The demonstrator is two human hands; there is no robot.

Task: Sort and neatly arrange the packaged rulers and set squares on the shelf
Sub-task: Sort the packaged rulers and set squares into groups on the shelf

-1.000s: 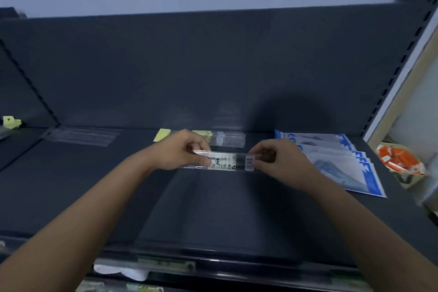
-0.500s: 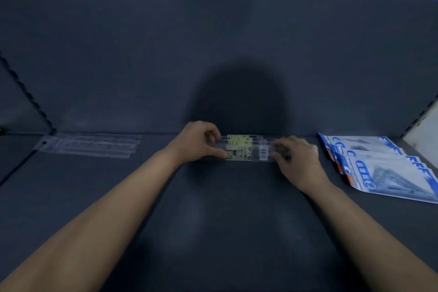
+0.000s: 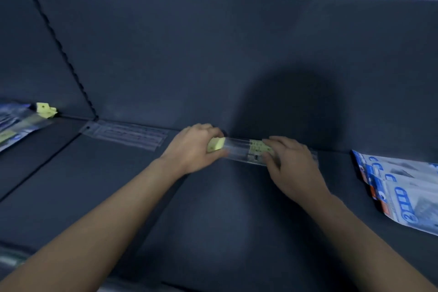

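A stack of clear packaged rulers [image 3: 244, 152] with yellow-green labels lies against the back wall of the dark shelf [image 3: 213, 220]. My left hand [image 3: 194, 149] grips the stack's left end, fingers curled over the yellow header. My right hand [image 3: 289, 161] lies on the right part, fingers spread flat over the packs and thumb at their front edge. Another clear ruler pack [image 3: 128, 135] lies flat at the back left. Blue-and-white set square packs [image 3: 403, 187] are fanned out at the right.
On the neighbouring shelf bay to the left lie more packs [image 3: 16, 123] with a yellow header [image 3: 45, 109]. A notched upright [image 3: 64, 54] divides the bays. The shelf's back panel rises right behind the rulers.
The view swung left and closer. Both hands stayed on the ruler stack at the back wall; the right hand's fingers now lie flatter over the packs.
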